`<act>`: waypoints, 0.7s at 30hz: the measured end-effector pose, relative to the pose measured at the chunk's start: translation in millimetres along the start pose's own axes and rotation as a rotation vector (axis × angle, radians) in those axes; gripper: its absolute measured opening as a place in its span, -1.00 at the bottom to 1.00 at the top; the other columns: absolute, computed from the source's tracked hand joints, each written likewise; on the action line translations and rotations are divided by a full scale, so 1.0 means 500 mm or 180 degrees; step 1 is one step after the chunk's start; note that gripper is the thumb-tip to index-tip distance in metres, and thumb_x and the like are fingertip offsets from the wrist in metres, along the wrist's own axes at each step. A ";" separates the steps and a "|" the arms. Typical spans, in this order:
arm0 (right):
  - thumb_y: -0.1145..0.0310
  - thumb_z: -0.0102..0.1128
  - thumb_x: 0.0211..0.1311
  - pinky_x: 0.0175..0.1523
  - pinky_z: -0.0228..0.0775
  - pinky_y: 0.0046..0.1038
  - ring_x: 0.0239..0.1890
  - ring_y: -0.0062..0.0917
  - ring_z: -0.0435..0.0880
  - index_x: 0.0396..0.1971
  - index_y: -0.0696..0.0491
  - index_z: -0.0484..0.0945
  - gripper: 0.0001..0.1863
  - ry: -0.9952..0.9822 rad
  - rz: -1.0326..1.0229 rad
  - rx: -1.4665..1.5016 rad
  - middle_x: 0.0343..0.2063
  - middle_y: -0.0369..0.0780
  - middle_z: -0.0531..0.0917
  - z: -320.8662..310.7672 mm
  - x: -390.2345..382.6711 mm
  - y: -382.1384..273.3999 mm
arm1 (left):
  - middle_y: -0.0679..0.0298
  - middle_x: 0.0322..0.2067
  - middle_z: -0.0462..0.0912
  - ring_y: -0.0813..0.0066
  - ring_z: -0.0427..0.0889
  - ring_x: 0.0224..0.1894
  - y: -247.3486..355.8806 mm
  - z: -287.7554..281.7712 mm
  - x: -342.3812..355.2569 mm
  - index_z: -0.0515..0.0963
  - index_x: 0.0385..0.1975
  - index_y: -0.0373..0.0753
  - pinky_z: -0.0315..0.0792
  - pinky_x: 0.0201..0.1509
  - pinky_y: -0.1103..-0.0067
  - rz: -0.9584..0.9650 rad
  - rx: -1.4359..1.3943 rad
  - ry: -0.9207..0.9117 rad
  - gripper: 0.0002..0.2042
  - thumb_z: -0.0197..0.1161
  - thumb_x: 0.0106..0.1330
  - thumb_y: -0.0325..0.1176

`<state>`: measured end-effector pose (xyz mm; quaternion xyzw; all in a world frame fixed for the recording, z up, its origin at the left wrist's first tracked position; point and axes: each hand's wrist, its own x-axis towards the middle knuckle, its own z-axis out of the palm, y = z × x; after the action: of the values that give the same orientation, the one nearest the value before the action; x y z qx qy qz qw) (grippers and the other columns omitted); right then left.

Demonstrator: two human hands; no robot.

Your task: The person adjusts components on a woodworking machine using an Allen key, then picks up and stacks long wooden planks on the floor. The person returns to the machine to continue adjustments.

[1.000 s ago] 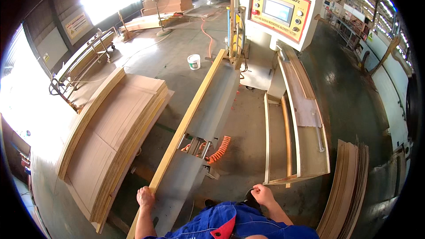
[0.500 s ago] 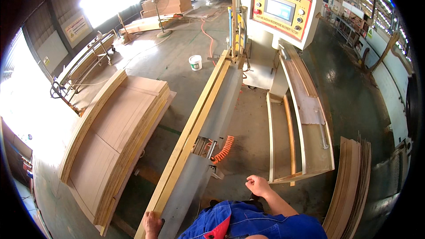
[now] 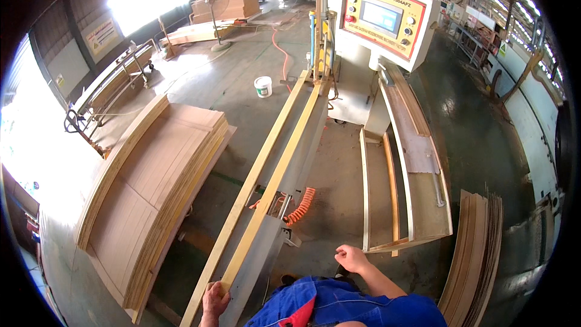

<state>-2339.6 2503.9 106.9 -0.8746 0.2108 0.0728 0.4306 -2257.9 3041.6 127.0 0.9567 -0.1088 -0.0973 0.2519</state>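
Note:
A long grey machine bed (image 3: 257, 251) runs away from me, carrying two pale wooden strips lengthwise with a gap between them. My left hand (image 3: 215, 300) is closed on the near end of the right wooden strip (image 3: 275, 178), with the left wooden strip (image 3: 245, 191) just beside it. Its fingertips are partly hidden. My right hand (image 3: 352, 259) hangs over the floor in front of my blue overalls (image 3: 339, 300), loosely fisted, and no object shows in it. Beneath the strips, a metal rod and a coiled orange hose (image 3: 301, 207) come out of the bed.
Left of the bed lies a stack of curved wooden panels (image 3: 163, 157). A control panel (image 3: 380, 19) stands at the far end. On the right are an open wooden frame (image 3: 417, 206) and upright thin boards (image 3: 469, 254). A white bucket (image 3: 263, 87) stands beyond.
The right strip has shifted rightward, widening the gap between the two strips. My left hand has moved right and slightly forward with its end. My right hand stays nearly where it was.

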 end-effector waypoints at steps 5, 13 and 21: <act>0.16 0.36 0.23 -0.01 0.60 -0.25 -0.15 -0.20 0.79 -0.07 0.12 0.68 -0.61 0.0098 0.0221 0.0167 -0.26 -0.10 0.80 -0.010 -0.018 0.016 | -0.05 -0.08 0.57 -0.12 0.62 -0.02 0.136 0.043 0.142 0.50 0.04 -0.24 0.58 0.01 0.14 0.0277 0.0209 0.0242 -0.56 0.36 0.20 -0.20; 0.14 0.41 0.18 0.00 0.62 -0.32 -0.17 -0.28 0.79 -0.07 0.12 0.70 -0.58 0.0611 0.0799 0.0279 -0.26 -0.11 0.79 -0.038 -0.096 0.084 | -0.11 -0.03 0.56 -0.15 0.62 0.02 0.316 0.115 0.477 0.48 0.06 -0.32 0.55 0.07 0.14 0.0424 0.0332 0.0292 -0.55 0.34 0.29 -0.17; 0.08 0.41 0.15 0.02 0.62 -0.31 -0.15 -0.27 0.79 -0.10 0.07 0.71 -0.57 0.0795 0.1472 0.0154 -0.25 -0.12 0.79 -0.055 -0.198 0.170 | -0.11 -0.03 0.55 -0.14 0.61 0.05 0.362 0.178 0.588 0.50 0.02 -0.34 0.54 0.09 0.14 0.0359 0.0230 0.0179 -0.57 0.36 0.25 -0.21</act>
<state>-2466.6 2466.7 93.1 -0.7948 0.4583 0.0557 0.3939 -2026.9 2771.2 103.7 0.9599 -0.1588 -0.0520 0.2252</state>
